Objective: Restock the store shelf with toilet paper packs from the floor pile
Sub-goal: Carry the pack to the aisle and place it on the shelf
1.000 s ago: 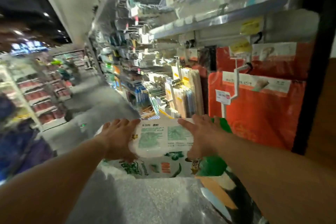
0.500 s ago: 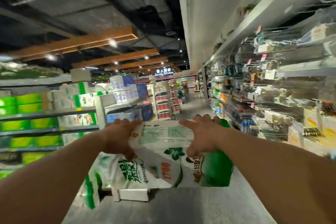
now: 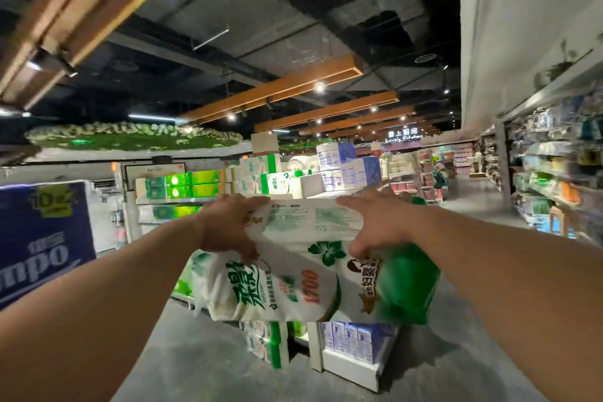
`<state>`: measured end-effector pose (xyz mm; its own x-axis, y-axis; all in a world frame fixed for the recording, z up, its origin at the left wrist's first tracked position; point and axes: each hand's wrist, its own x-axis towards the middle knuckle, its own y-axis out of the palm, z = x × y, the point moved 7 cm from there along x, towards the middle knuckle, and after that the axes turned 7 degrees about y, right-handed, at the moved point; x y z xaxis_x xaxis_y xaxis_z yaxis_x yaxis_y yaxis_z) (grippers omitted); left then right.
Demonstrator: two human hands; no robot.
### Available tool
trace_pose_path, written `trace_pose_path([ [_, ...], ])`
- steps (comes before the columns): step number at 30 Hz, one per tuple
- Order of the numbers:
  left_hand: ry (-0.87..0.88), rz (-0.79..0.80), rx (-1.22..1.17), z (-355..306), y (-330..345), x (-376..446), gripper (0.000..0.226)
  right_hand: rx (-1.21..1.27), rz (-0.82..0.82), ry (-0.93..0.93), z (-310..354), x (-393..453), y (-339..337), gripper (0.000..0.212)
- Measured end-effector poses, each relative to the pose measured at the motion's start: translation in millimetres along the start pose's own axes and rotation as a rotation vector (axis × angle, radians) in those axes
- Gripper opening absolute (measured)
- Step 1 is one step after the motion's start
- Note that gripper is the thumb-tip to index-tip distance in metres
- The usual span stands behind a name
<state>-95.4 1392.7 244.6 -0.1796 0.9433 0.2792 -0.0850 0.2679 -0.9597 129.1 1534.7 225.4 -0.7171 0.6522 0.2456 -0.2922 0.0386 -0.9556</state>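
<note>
- The white and green plastic-wrapped toilet paper pack (image 3: 313,268) sits in the middle of the frame, carried in the air at chest height between both outstretched arms, well above the grey floor (image 3: 195,362).
- The left hand (image 3: 228,225) grasps the pack's upper left edge, fingers over the top and thumb curled underneath.
- The right hand (image 3: 375,225) grasps the upper right edge the same way, thumb pressed into the wrap beside the green end.
- What has changed: a second ago the view faced orange goods and hanging hooks on a shelf close by; half a second ago it had swung toward the aisle; now it looks at the tissue shelving (image 3: 182,186) with bright green packs in the centre left of the frame. The grip on the pack has stayed the same throughout.
- A large blue wrapped pack (image 3: 42,238) fills the left edge of the frame, and a low white display stand (image 3: 352,365) with blue boxes stands below the carried pack.
- Judgement: the person has likely turned from the pile toward the shelf to be filled; the pack is in transit, not yet placed. Which shelf level will take it cannot be told.
</note>
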Motion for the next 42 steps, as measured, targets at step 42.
trace_pose_path([
  [42, -0.087, -0.126, -0.051, 692.4, 185.1, 634.4, 0.124, -0.106, -0.106, -0.087, 117.3, 947.6, 235.4, 0.11],
])
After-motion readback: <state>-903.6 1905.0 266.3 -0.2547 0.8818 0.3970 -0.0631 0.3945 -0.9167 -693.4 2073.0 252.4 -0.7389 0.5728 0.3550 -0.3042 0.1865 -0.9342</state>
